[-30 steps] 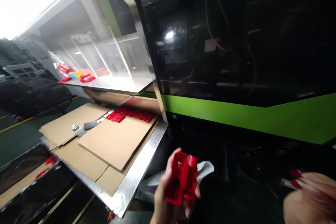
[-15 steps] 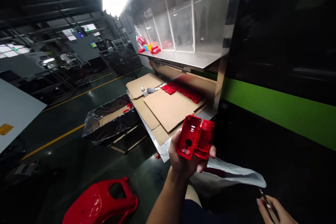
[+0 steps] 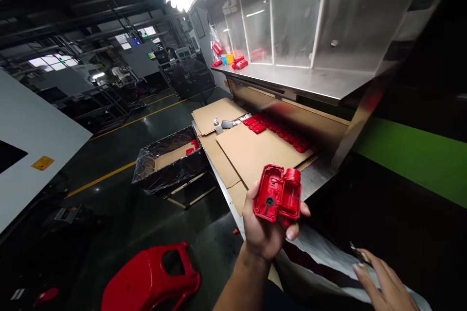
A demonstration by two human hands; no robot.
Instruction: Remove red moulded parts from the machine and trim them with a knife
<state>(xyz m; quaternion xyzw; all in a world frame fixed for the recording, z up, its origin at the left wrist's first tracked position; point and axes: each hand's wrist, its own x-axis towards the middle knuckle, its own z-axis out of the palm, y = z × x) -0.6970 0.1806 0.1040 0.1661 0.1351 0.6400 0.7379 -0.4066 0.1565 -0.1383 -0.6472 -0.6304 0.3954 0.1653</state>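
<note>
My left hand (image 3: pixel 264 233) is shut around a red moulded plastic housing (image 3: pixel 279 197), held up with its hollow inside towards me, just in front of the steel bench's near corner (image 3: pixel 317 180). My right hand (image 3: pixel 383 286) is low at the right over a white plastic bag (image 3: pixel 321 257). Its fingers pinch a thin dark tool (image 3: pixel 356 249) that is small and dim. On the cardboard sheets (image 3: pixel 255 153) covering the bench, a row of several red parts (image 3: pixel 280 131) lies along the back wall.
A steel shelf (image 3: pixel 302 80) with clear dividers overhangs the bench, with red parts (image 3: pixel 239 63) at its far end. A small bottle (image 3: pixel 218 126) stands on the cardboard. A black-lined carton (image 3: pixel 164 165) sits on the floor left; a red stool (image 3: pixel 149 279) is below.
The view has swung left and pulled back from the dark machine to the bench. My left hand has risen with the red housing. My right hand has moved inward over the bag.
</note>
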